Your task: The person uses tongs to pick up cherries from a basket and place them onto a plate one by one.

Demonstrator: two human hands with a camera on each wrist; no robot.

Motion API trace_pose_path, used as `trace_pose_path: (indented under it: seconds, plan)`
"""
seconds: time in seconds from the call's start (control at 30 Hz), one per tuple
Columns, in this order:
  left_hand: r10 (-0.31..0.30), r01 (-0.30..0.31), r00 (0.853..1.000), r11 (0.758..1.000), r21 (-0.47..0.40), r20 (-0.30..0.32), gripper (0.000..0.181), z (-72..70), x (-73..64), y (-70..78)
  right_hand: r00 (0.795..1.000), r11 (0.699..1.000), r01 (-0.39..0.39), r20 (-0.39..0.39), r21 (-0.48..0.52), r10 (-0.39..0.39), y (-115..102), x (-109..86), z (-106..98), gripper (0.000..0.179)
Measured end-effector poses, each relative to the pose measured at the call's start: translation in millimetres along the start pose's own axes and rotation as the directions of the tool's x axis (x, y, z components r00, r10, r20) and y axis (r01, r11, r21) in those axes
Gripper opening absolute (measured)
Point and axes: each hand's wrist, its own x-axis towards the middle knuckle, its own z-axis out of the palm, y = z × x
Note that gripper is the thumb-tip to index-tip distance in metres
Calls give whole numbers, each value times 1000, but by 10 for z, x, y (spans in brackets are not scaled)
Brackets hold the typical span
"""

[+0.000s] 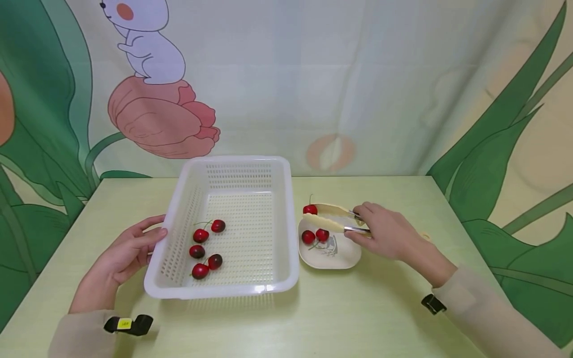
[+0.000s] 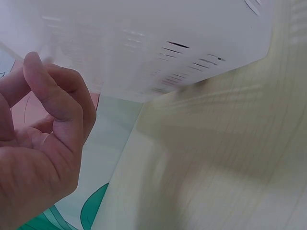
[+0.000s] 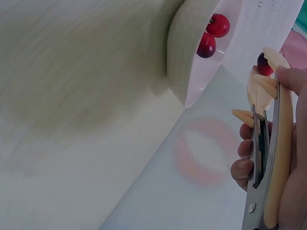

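Note:
My left hand (image 1: 127, 251) pinches the left rim of a white perforated plastic basket (image 1: 224, 292), thumb and fingers at its edge; several dark red cherries (image 1: 200, 271) lie in the basket's left part. In my right hand (image 1: 387, 231) is a pair of cream-tipped metal tongs (image 1: 329, 223), held over a small white dish (image 1: 340, 262). The tongs' tips are parted, with one stemmed cherry (image 1: 310, 210) right at them, also seen by the tips in the right wrist view (image 3: 265, 64). Two more cherries (image 1: 322, 235) lie in the dish, which has a grey printed design.
The basket and dish stand side by side on a pale wood-grain table (image 1: 322, 323). A printed curtain (image 1: 277, 99) with plants and a white animal hangs behind the table's back edge. Bands with small black devices (image 1: 130, 324) are at both cuffs.

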Motion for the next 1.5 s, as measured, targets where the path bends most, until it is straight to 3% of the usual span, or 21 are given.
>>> trace_pose_path:
  seconds: [0.67, 0.9, 1.5]
  plan:
    - [6, -5, 1000, 1000, 25, -8, 36, -4, 20, -15, 996, 999, 30, 91, -38, -26, 108, -167, 61, 52]
    - [5, -5, 1000, 1000, 8, -3, 37, -17, 19, -21, 994, 997, 58, 92, -58, -53, 114, -173, 66, 55]
    - [13, -13, 1000, 1000, -9, 1, 36, -17, 27, -28, 999, 999, 24, 29, -35, -23, 144, -128, 20, 55]
